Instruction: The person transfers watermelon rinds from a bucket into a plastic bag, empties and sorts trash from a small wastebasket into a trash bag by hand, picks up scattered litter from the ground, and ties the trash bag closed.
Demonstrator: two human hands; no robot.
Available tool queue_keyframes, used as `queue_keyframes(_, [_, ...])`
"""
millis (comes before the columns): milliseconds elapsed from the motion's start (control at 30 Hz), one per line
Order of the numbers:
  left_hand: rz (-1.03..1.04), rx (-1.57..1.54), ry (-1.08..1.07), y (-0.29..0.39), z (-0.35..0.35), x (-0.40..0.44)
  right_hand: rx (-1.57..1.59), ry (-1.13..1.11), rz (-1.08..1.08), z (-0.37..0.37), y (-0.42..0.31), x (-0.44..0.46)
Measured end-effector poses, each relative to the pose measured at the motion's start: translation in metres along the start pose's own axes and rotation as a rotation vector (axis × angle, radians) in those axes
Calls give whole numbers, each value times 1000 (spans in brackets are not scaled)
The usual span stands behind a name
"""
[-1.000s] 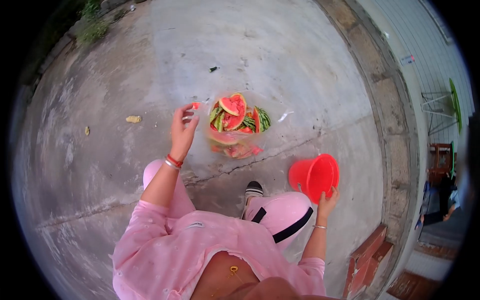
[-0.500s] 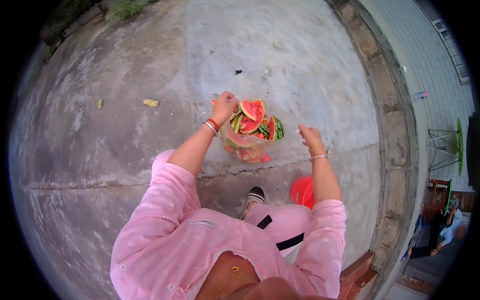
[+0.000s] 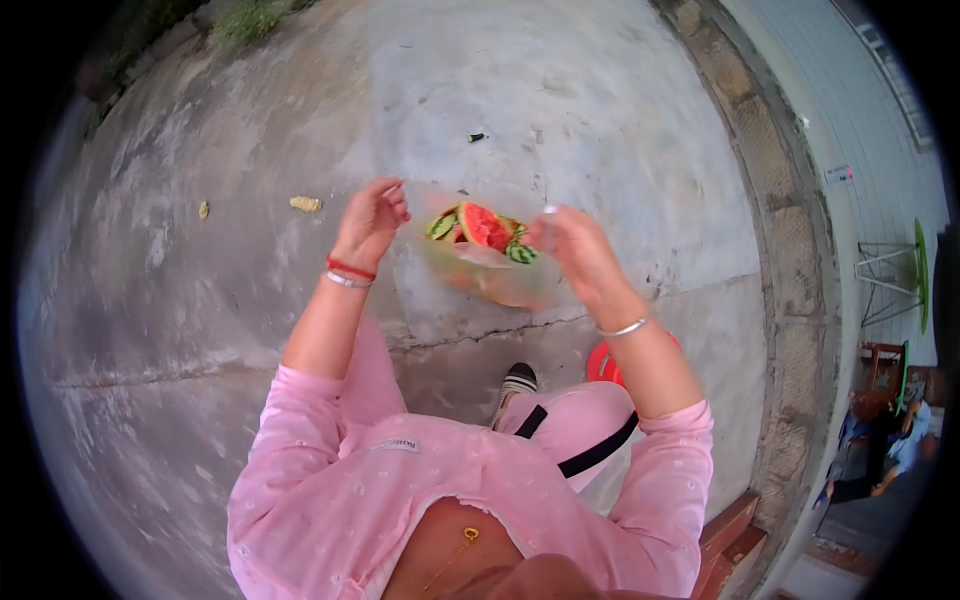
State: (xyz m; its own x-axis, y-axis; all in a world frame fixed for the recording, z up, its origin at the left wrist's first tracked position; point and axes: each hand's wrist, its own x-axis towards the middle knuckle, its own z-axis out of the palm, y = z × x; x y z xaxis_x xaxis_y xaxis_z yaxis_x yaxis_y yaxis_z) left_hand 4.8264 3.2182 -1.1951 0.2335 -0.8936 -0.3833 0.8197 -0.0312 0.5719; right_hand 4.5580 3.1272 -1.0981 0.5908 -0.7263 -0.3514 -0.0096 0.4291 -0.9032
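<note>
The bag, clear and blurred, sits between the two hands with melon pieces showing at its mouth. The left hand is just left of the bag, fingers curled inward; whether they pinch its thin film I cannot tell. The right hand is at the bag's right edge, fingers bent and close together, a pale scrap beside them that may be film; blur hides whether they grip it. The step in hand looks like managing the bag's mouth by its two sides. That seems to call for a sure pinch on both edges, kept level so no melon tips out. The bucket stands nearer the body than the bag, partly behind the right forearm.
</note>
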Motion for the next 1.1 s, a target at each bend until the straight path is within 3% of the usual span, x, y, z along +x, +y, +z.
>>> queue_keyframes(133, [157,101,-9,26,-7,-46,21,-128,118,79,19,17])
queue_keyframes(233, [301,288,1,46,-20,-87,-102,-247,-52,133,42,24])
queue_keyframes(300, [397,374,120,58,-22,-114,-186,-278,-161,167,53,30])
queue_keyframes(400, [441,425,225,77,-70,-136,-241,-385,-295,218,82,51])
queue_keyframes(467, [355,388,270,82,-62,-145,-324,-472,-427,254,107,51])
queue_keyframes(567, [262,308,353,91,-81,-159,-414,-559,-393,288,123,46])
queue_keyframes(633, [287,203,432,94,-122,-160,-547,-572,-584,317,156,56])
queue_keyframes(700, [343,155,450,103,-192,-166,-596,-612,-720,320,180,62])
queue_keyframes(767, [440,187,500,105,-215,-176,-544,-686,-799,308,184,64])
queue_keyframes(833, [567,297,577,105,-219,-181,-641,-869,-663,291,203,105])
queue_keyframes(867, [581,320,574,105,-224,-182,-527,-772,-366,245,170,107])
queue_keyframes(933, [612,360,575,101,-233,-188,-654,-412,-425,193,251,206])
queue_keyframes(967, [621,357,595,98,-233,-193,-956,-224,-297,145,237,222])
queue_keyframes(1033, [637,360,617,90,-226,-192,-1162,102,-224,56,282,282])
queue_keyframes(1100, [616,334,618,85,-222,-192,-1144,496,-170,-4,298,298])
